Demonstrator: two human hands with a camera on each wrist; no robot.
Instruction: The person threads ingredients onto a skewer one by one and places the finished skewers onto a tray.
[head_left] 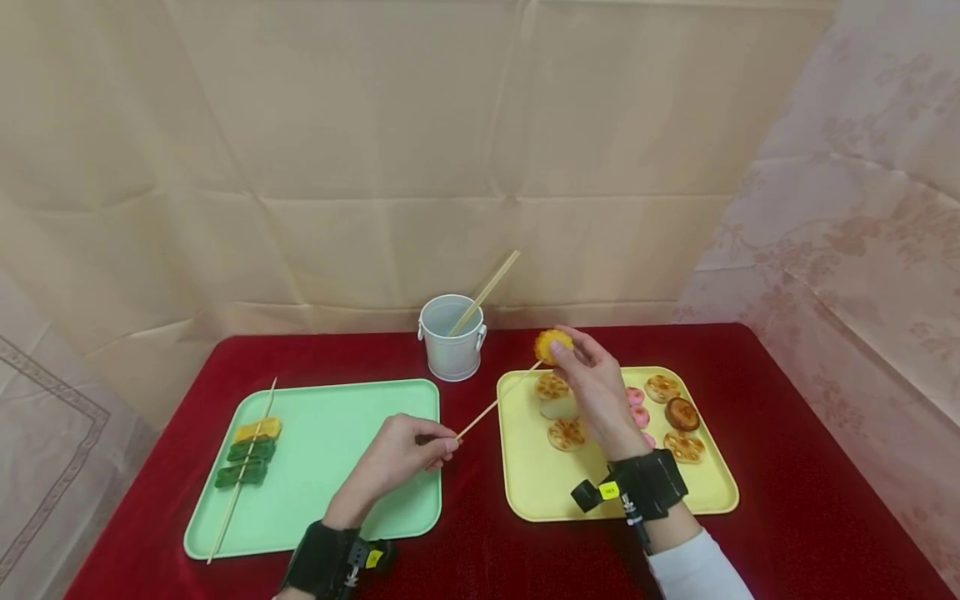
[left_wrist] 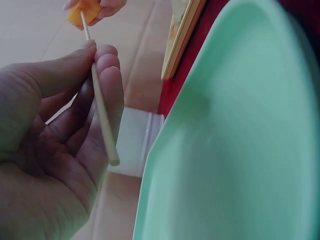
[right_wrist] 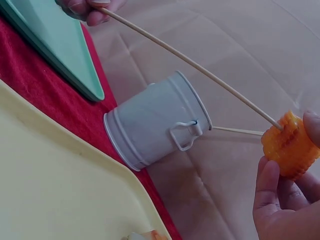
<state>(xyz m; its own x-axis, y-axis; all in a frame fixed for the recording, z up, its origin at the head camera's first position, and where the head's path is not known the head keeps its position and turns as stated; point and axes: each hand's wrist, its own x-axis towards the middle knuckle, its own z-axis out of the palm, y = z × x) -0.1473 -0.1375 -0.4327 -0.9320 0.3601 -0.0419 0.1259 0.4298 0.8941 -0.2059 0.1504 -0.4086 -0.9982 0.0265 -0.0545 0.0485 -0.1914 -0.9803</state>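
My left hand (head_left: 408, 454) pinches a thin wooden skewer (head_left: 495, 406) near its blunt end, between thumb and fingers. The skewer slants up to the right, its far end meeting a yellow-orange corn piece (head_left: 551, 345) with a bumpy edge. In the right wrist view, the tip goes against or into the side of the corn piece (right_wrist: 289, 145); how deep is hidden. My right hand (head_left: 596, 387) holds that piece with thumb and fingertips, above the back edge of the yellow tray (head_left: 540, 500).
Lotus root slices (head_left: 684, 447), pink pieces (head_left: 637, 415) and a brown mushroom (head_left: 682, 413) lie on the yellow tray. A loaded skewer (head_left: 225, 525) with yellow and green pieces rests on the green tray (head_left: 330, 517). Behind stands a white bucket (head_left: 453, 357) holding skewers (head_left: 491, 287).
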